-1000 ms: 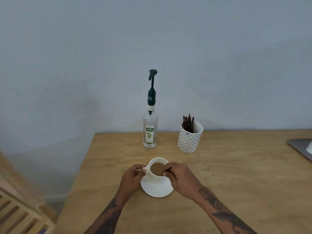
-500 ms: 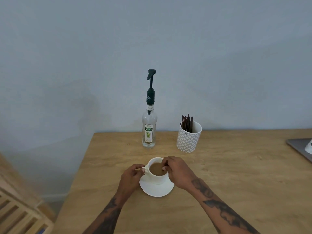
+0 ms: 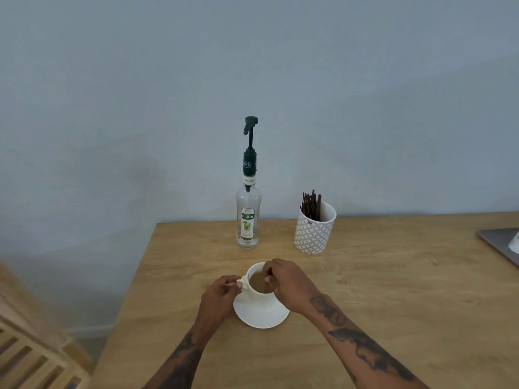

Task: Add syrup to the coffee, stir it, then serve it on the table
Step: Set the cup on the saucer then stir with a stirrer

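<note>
Far left, low: slatted wooden rack (image 3: 31, 357), beside the table (image 3: 393, 304) and off it.

Left hand (image 3: 222, 294): fingers curled, thumb and forefinger pinching the handle of the white cup (image 3: 259, 297) on its left side. Forearm comes up from the bottom edge.

Cup holds light brown coffee (image 3: 257, 282) and stands on a white saucer (image 3: 261, 317), near the table's front-left area, centre of frame.

Syrup bottle (image 3: 248, 220): clear glass, dark pump (image 3: 250, 144) on top, spout pointing left, upright at the back of the table near the wall. Behind the cup, apart from it, nothing touching it.

Right hand (image 3: 289, 284): over the cup's right rim, fingers bunched and pinching a thin dark stirrer (image 3: 269, 272), which dips into the coffee. Most of the stirrer hidden by the fingers, lower end not visible.

Right of the bottle: white patterned holder (image 3: 314, 228) with a bundle of dark stir sticks (image 3: 311, 206) standing in it, tilted slightly left. Apart from both bottle and cup.

Far right edge: corner of a grey tray (image 3: 497, 242) with something white on it, cut off by the frame, can't tell what.
</note>
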